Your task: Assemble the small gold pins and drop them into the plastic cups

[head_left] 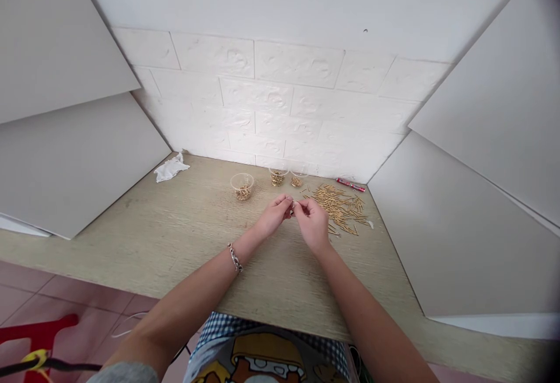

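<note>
My left hand and my right hand meet above the middle of the table, fingertips pinched close together. What lies between them is too small and too hidden to name. Just right of my right hand spreads a loose pile of thin gold-coloured rods. Behind my hands stand a clear plastic cup filled with small gold pieces and another clear cup with fewer pieces. To the left of my left hand is a third clear cup, partly filled with similar gold pieces.
A crumpled white tissue lies at the back left of the wooden table. At the back right is a red tube-like packet. Grey panels flank both sides, and a white brick-patterned wall closes the back.
</note>
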`<state>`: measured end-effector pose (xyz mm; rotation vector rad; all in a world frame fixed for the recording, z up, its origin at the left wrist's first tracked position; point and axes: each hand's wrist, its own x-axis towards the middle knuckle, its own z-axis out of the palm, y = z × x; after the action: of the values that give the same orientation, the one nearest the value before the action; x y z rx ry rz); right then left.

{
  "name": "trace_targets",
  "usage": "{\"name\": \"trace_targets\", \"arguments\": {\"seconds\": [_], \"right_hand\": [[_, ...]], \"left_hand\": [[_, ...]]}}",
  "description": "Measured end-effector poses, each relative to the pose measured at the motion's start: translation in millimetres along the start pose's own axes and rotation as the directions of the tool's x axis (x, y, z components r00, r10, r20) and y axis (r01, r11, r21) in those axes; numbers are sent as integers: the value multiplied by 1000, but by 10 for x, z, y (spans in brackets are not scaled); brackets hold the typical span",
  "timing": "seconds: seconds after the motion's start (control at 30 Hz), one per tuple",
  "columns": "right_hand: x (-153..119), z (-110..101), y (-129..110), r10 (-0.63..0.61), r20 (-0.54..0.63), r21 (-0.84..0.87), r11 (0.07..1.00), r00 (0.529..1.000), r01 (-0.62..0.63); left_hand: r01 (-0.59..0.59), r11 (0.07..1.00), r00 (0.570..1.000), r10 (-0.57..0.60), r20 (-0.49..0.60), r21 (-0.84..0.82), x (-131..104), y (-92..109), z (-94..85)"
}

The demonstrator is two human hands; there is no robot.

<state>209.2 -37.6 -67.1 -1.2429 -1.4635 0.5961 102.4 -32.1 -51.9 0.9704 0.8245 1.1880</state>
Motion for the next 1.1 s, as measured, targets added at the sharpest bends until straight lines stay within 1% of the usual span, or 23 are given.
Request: {"name": "trace_targets", "arguments": {"seconds": [0.2, 0.33, 0.43, 0.6, 0.7, 0.9, 1.0, 1.1], "right_hand": [[-9, 4, 1, -78, -14, -34, 996, 997, 78], [-15, -6, -34, -100, -11, -58, 993, 995, 99], [-6, -34, -49, -102, 20, -65, 993, 995, 104], [25, -92, -54, -100, 75, -97, 989, 992, 107], [36, -108, -59, -56, 94, -85, 994, 994, 64], [44, -86, -57, 61, 115, 40, 997, 991, -66], [54, -57, -52, 109, 132, 152, 980, 985, -129], [62, -39, -59, 141, 164, 253, 951, 976, -180]], "left_hand": [[14, 998, 1000, -13, 24, -65, -35, 39, 26], [13, 998, 1000, -11, 28, -60, -40, 43, 23], [-12, 1000, 999, 12, 45, 5, -25, 43, -8], [-96, 980, 992, 81, 94, 175, 8, 51, -72], [-122, 960, 990, 99, 103, 251, 13, 57, -83], [-153, 929, 986, 121, 114, 336, 17, 73, -96], [-159, 927, 985, 124, 122, 339, 36, 75, -123], [-151, 945, 986, 122, 117, 290, 55, 66, -143]]}}
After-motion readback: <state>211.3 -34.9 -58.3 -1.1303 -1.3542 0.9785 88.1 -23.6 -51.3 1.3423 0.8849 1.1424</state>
